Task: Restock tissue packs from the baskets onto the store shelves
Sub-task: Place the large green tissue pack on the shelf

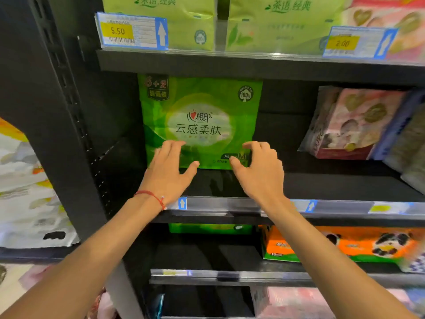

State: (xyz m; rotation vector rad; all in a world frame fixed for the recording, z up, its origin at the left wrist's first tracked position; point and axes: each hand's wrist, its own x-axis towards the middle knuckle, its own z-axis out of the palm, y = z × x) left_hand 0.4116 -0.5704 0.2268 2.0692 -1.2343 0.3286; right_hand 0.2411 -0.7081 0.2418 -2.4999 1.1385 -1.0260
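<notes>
A black store shelf (322, 185) filled the view, its price rail (230, 203) crossing just under both wrists. Past the rail, the left hand (169, 166) lay flat and spread on the lower front of the green pack (200, 111). The right hand (259, 168), a little apart from it, had bent fingers on the pack's lower right corner; whether it pinched the wrap could not be told. The pack stood upright beyond the fingertips with its label facing out. Two hands low on its face probably served to push it square and deep, leaving room in front. Pink packs (349, 123) leaned well right of the right hand, and an orange pack (345, 245) sat below it.
</notes>
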